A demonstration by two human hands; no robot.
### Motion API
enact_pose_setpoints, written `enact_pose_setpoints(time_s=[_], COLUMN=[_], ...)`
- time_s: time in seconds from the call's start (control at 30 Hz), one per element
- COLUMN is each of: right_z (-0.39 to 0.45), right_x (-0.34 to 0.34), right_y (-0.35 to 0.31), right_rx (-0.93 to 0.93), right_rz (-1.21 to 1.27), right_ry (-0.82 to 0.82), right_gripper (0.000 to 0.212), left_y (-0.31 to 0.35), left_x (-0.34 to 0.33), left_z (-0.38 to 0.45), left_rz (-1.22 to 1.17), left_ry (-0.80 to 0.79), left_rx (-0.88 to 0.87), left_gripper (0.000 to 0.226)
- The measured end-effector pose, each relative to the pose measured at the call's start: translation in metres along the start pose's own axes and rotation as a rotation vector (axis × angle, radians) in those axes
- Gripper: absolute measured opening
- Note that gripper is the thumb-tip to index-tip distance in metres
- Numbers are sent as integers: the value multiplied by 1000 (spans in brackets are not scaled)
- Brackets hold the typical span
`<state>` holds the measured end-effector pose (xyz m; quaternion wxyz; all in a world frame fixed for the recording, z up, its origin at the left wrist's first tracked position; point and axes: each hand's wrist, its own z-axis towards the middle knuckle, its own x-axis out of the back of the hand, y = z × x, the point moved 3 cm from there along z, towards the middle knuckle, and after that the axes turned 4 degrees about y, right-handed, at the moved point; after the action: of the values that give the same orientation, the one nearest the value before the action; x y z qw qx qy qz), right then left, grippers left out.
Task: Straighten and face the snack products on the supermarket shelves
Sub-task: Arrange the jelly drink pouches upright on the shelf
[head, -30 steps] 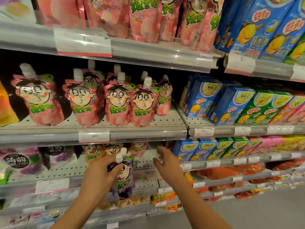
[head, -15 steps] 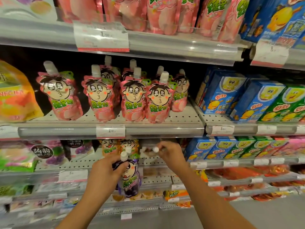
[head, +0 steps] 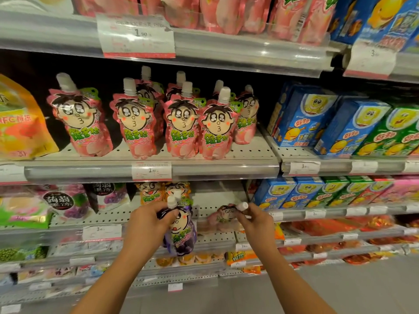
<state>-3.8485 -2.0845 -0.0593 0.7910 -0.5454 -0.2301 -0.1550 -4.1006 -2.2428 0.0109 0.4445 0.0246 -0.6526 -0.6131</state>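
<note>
My left hand (head: 147, 225) grips a purple cartoon-face jelly pouch (head: 182, 234) near its white spout, upright, in front of the lower shelf (head: 217, 215). My right hand (head: 256, 219) pinches the white cap end of a pink jelly pouch (head: 224, 215) that lies tilted on its side over that shelf. Behind them stand two orange pouches (head: 163, 192). One shelf up, a row of pink pouches (head: 181, 123) faces forward.
Blue and green snack boxes (head: 328, 123) fill the right-hand shelves. Dark jelly bags (head: 68, 202) and a yellow bag (head: 20, 125) sit on the left. Price tags (head: 151, 170) line the shelf rails. Grey floor (head: 351, 286) lies at lower right.
My right hand reached into the lower shelf, took the pink pouch by its cap and drew it out toward the front. My left hand stayed holding the purple pouch.
</note>
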Motion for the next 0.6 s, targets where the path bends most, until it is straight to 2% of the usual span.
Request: enact_pose_setpoints(time_s=[0.1,0.23,0.4,0.47,0.6], right_z=[14,30,30,29,24], right_x=[-5,-4,-3,-4,-2], right_y=[2,-3,1,-5,-21], right_rx=[-67,-38,-80,-45,94], right_rz=[-27,-135,-143,-123,-155], right_ry=[-3,11,-26,-63,-111], right_gripper=[16,25,19,15,31], left_y=[1,0,-8,-8,-7], left_x=[1,3,5,8,12], left_z=[0,-5,-14,-15,-14], left_rz=[-8,8,-56,-97,-174], left_ry=[-21,-33,-7,9,51], left_rx=[13,6,15,11,18], left_gripper=[8,11,16,14,15])
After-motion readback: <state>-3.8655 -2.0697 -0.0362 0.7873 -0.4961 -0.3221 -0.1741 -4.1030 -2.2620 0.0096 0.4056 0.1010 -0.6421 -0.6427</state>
